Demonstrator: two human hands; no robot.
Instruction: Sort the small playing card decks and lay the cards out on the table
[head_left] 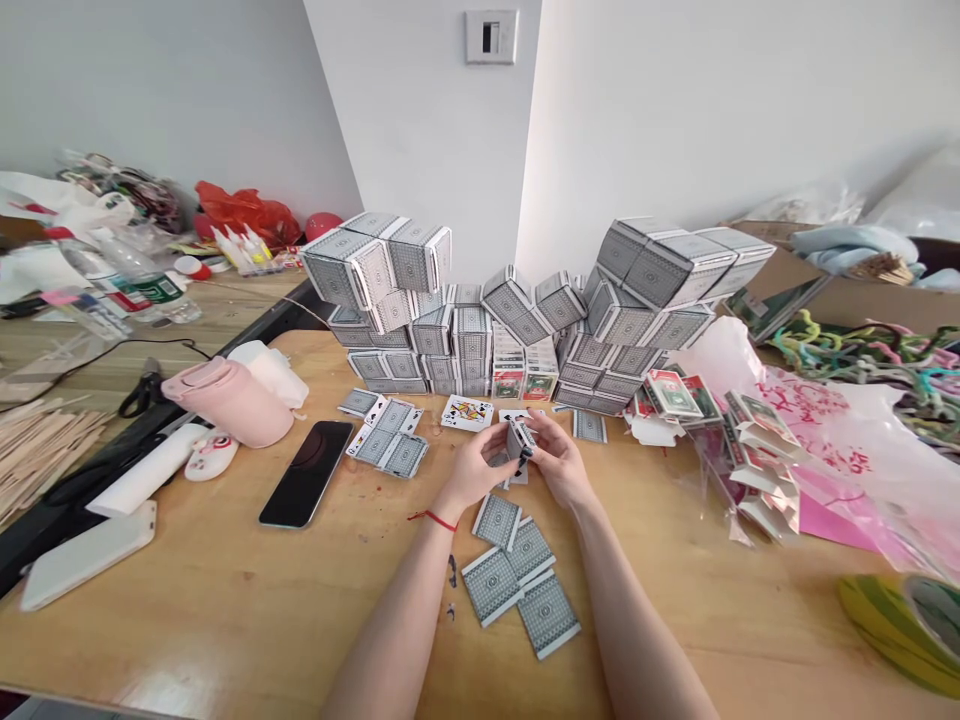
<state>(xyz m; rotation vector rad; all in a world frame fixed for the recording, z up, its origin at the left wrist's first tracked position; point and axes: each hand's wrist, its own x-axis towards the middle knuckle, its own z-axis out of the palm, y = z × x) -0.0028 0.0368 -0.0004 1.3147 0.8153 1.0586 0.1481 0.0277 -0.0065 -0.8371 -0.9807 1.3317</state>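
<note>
The left hand (471, 470) and right hand (559, 462) have their fingers closed on a small grey-patterned paperboard card box (519, 442), pinched from both sides, apparently for steadiness, above the pale wooden surface (202, 610), near loose grey-backed playing cards (491, 587).

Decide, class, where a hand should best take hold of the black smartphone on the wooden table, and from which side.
Pinch the phone across its two long edges, coming down from above. It lies flat and slanted on the table, so its narrow width suits thumb and fingers. The left hand is nearer, approaching from the phone's right.
</note>
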